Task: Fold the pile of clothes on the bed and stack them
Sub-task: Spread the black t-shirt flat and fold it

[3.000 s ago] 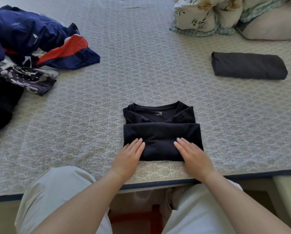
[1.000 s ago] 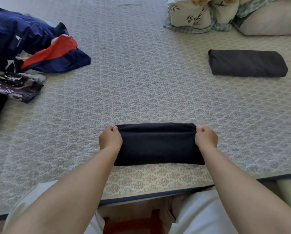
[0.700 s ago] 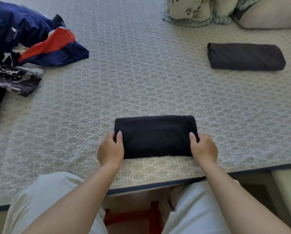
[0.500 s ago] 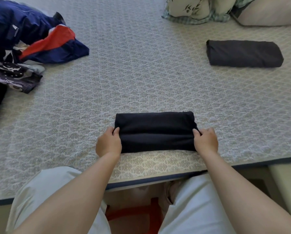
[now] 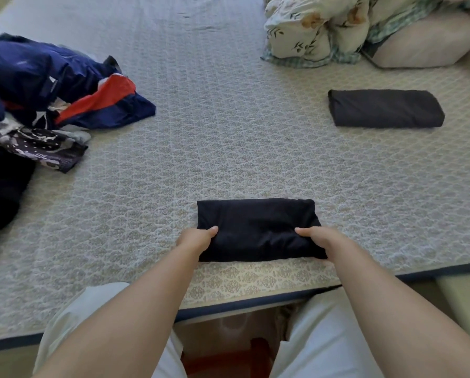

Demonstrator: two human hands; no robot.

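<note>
A black shirt folded into a compact rectangle (image 5: 257, 226) lies near the front edge of the bed. My left hand (image 5: 197, 238) grips its left end with the thumb on top and the fingers tucked under. At the right end my right hand (image 5: 319, 238) holds it the same way. A second folded dark garment (image 5: 385, 108) lies on the bed at the right, farther back. The unfolded pile of clothes (image 5: 37, 105), blue, red and patterned, sits at the far left.
The quilted bed cover (image 5: 228, 132) stretches between the pile and the folded garment. A floral duvet (image 5: 324, 25) and a pillow (image 5: 425, 42) are bunched at the back right. The bed's front edge (image 5: 255, 304) runs just before my knees.
The half-folded shirt was folded over into a closed rectangle. My hands went from lying flat on it to gripping its two ends, thumbs now on top.
</note>
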